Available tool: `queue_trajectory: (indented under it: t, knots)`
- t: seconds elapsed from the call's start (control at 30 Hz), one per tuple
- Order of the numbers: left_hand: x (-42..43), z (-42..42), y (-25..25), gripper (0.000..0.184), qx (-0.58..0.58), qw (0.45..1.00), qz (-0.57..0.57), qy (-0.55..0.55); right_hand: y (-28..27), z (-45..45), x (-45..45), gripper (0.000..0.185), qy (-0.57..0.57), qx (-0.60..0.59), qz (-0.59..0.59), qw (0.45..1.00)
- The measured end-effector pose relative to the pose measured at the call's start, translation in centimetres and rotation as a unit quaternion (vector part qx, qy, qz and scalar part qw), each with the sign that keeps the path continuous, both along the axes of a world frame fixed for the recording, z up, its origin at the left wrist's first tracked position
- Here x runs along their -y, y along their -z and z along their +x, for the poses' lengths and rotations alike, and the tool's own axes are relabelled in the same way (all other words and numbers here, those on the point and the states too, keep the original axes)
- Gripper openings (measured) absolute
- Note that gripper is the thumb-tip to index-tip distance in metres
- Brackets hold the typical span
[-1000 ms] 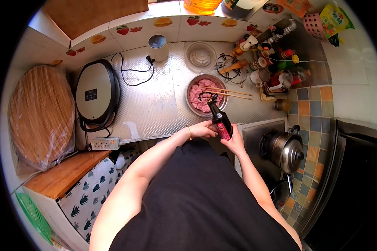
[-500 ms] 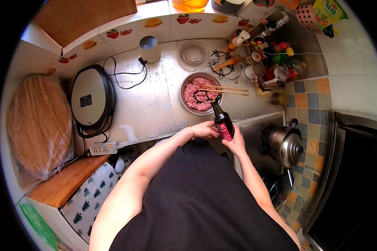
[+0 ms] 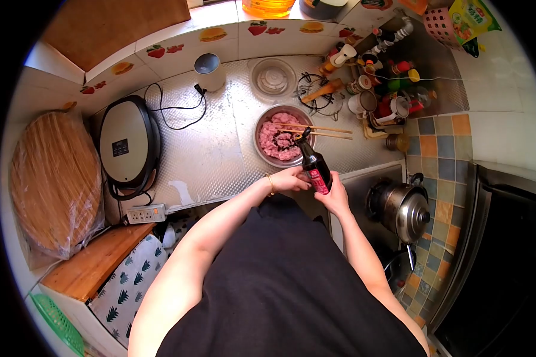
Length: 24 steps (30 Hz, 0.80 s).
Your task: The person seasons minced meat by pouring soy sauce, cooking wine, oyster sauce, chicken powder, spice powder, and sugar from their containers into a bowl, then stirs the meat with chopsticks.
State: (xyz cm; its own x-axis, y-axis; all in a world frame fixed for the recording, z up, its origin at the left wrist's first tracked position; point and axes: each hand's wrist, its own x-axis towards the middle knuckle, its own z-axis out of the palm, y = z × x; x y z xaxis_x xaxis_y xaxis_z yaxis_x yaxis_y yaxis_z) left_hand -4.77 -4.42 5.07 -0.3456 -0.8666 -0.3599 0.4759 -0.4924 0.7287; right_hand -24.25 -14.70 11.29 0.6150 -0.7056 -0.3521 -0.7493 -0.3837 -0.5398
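Observation:
A dark glass sauce bottle (image 3: 315, 163) with a red label leans forward, its neck over the right rim of a metal bowl (image 3: 259, 152). My right hand (image 3: 335, 195) is wrapped round the bottle's lower part from the right. From the left, my left hand (image 3: 291, 179) has its fingers curled against the bottle's lower side; part of the fingertips is hidden. Pink minced meat (image 3: 273, 132) fills the bowl, with dark sauce in a ring on it. A pair of wooden chopsticks (image 3: 330, 129) rests in the meat and sticks out over the right rim.
A lidded pot (image 3: 412, 211) stands on the stove to the right. Bottles and mugs (image 3: 363, 103) crowd the back right corner. An electric griddle (image 3: 125, 143), a grey-white cup (image 3: 209, 74) and a clear round container (image 3: 273, 78) are on the metal counter (image 3: 220, 143).
The bottle has shifted slightly left and up, its neck a little closer to the bowl's rim. Both hands move with it and keep their hold.

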Motion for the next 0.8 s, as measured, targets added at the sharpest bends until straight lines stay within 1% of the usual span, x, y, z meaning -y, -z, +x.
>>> queue_trajectory:
  t: [0.13,0.33,0.47,0.63,0.73,0.8]
  knots:
    - [-0.1,0.7,0.2,0.066,0.001,1.0,0.016,-0.017,-0.5,1.5,0.5,0.076,-0.019,0.0,0.016,1.0]
    - [-0.4,1.7,0.2,0.063,-0.026,0.998,0.024,-0.045,-0.4,3.0,1.2,0.075,-0.041,-0.002,0.023,0.999]
    - [-0.5,2.2,-0.1,0.062,-0.045,0.997,0.028,-0.064,0.0,3.8,1.7,0.074,-0.055,0.019,0.024,0.998]
    - [-0.4,2.6,0.2,0.061,-0.033,0.996,0.025,-0.08,0.1,4.5,2.0,0.074,-0.061,0.008,0.013,0.998]
    - [-0.2,2.8,0.1,0.062,-0.028,0.996,0.027,-0.08,-0.2,4.9,2.2,0.074,-0.055,0.004,0.027,0.998]
    - [0.0,2.9,-0.2,0.065,-0.018,0.997,0.021,-0.077,0.4,4.6,2.4,0.074,-0.053,0.023,0.037,0.998]
